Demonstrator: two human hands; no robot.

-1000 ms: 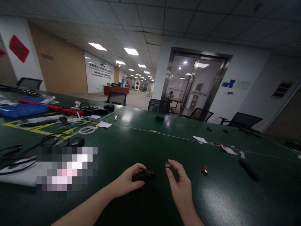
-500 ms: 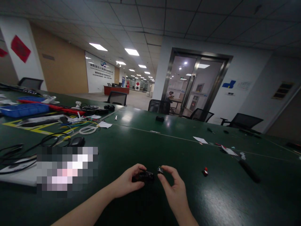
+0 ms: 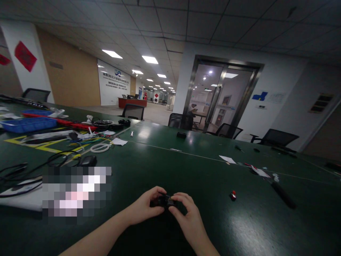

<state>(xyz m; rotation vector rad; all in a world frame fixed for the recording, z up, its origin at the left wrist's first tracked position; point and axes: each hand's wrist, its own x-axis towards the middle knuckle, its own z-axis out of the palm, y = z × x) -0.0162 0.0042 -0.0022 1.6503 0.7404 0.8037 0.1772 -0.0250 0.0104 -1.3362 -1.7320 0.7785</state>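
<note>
Near the table's front edge, my left hand [image 3: 144, 208] is closed around a small black block-shaped part [image 3: 162, 201], gripped between thumb and fingers. My right hand [image 3: 189, 213] pinches a small dark piece with a metallic-looking face [image 3: 171, 201] against the right end of that block. Fingers cover much of both, so I cannot tell whether the two are joined. To the right of my hands, a small red, white and black part [image 3: 233, 195] lies on the green table [image 3: 202, 167].
A black-handled tool [image 3: 282, 193] and paper scraps [image 3: 227, 159] lie on the right. Another black block [image 3: 181, 135] sits farther back. Cables, a white coil [image 3: 100, 148], a black mouse-like object [image 3: 88, 161] and a blue tray [image 3: 29, 124] crowd the left.
My right hand has moved left, bringing its small piece from a gap's distance up to the black block. My left hand has stayed nearly still.
</note>
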